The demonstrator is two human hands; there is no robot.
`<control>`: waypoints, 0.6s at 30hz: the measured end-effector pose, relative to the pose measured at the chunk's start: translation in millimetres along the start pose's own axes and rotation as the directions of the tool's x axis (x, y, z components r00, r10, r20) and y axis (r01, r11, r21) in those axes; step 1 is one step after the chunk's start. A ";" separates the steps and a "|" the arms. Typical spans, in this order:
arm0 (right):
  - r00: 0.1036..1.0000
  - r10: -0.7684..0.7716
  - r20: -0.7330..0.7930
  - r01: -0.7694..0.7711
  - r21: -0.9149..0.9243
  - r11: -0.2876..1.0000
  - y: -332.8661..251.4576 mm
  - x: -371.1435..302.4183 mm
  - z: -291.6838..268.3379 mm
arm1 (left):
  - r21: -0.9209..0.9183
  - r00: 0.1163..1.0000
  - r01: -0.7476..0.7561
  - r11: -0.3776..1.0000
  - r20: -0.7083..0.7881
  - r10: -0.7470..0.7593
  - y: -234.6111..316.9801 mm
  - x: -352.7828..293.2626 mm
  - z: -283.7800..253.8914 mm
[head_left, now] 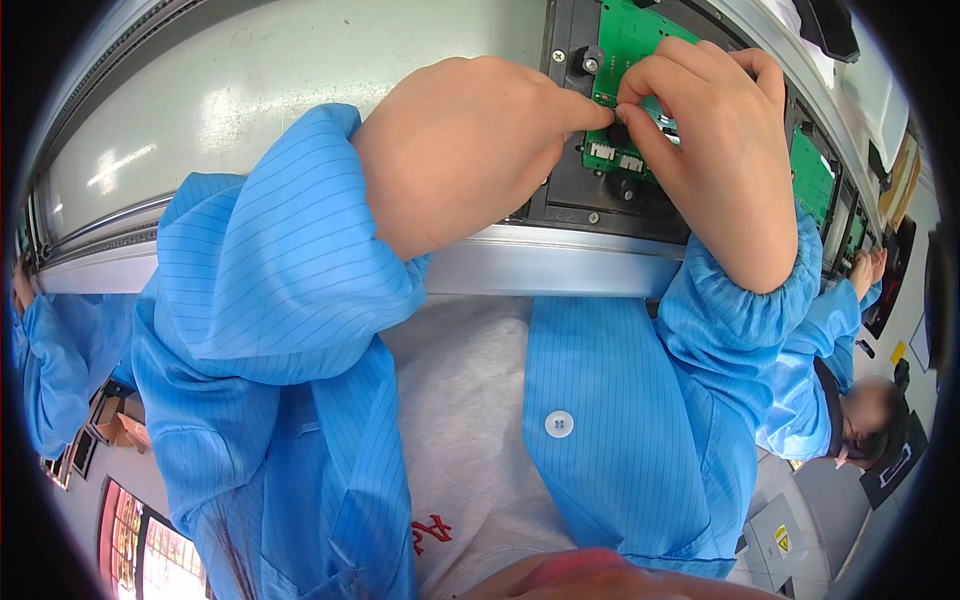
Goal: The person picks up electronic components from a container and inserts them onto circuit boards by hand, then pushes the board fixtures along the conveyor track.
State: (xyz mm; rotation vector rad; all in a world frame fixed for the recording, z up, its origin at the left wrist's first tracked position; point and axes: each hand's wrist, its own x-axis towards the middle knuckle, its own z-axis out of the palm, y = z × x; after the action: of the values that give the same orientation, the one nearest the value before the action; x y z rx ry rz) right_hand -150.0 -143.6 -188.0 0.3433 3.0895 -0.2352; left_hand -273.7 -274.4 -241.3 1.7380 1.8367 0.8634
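Observation:
A green circuit board (625, 45) lies in a black frame (560, 190) at the upper right, with white connectors (602, 152) along its near edge. Over it, my right hand (715, 120) has thumb and forefinger pinched around a small black part (618, 130), mostly hidden by the fingertips. My left hand (465, 145) comes from the left, its fingers curled and its forefinger reaching out to touch the same spot. Whatever its other fingers may hold is out of sight.
A silver metal rail (560, 262) runs along the near edge, beside the pale work surface (240, 90). Another green board (812, 180) lies right of my right wrist. A co-worker in blue (805, 400) is at the right; another blue sleeve (60, 370) shows at the left.

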 end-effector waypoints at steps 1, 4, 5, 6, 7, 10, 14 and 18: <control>1.000 -0.006 -0.002 0.006 -0.010 1.000 -1.5 -0.9 1.0 | 0.017 1.000 0.003 1.000 -0.001 -0.003 0.7 -2.2 1.6; 1.000 -0.029 -0.002 0.029 -0.045 0.999 -5.1 -4.5 5.8 | 0.085 1.000 0.015 0.996 0.001 -0.015 4.6 -7.9 7.1; 0.999 -0.039 -0.004 0.039 -0.059 0.997 -6.4 -5.7 7.2 | 0.121 1.000 0.021 0.992 0.004 -0.021 6.0 -9.9 8.6; 0.999 -0.050 -0.006 0.050 -0.073 0.996 -7.6 -6.9 8.6 | 0.157 1.000 0.027 0.987 0.007 -0.029 6.7 -12.0 10.3; 0.998 -0.056 -0.009 0.055 -0.087 0.995 -8.4 -7.2 9.0 | 0.156 1.000 0.028 0.987 0.006 -0.029 5.3 -12.7 11.4; 0.997 -0.081 -0.019 0.078 -0.125 0.989 -11.2 -7.0 9.9 | 0.123 0.997 -0.038 0.992 -0.068 0.047 -3.4 -16.1 15.8; 0.991 -0.103 -0.082 0.099 -0.051 0.994 -1.7 -14.8 22.5 | -0.164 0.990 0.049 0.985 -0.122 -0.070 -2.7 -17.8 9.3; 0.981 -0.111 -0.157 0.116 0.022 0.993 3.1 -18.8 25.0 | -0.445 0.970 0.146 0.883 -0.112 -0.217 1.2 -13.3 4.1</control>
State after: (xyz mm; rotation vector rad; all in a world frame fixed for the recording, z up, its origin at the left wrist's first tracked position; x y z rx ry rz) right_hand -130.8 -148.5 -212.4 0.1943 3.2669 -0.2725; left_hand -268.7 -287.1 -244.5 1.2284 1.7019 1.2508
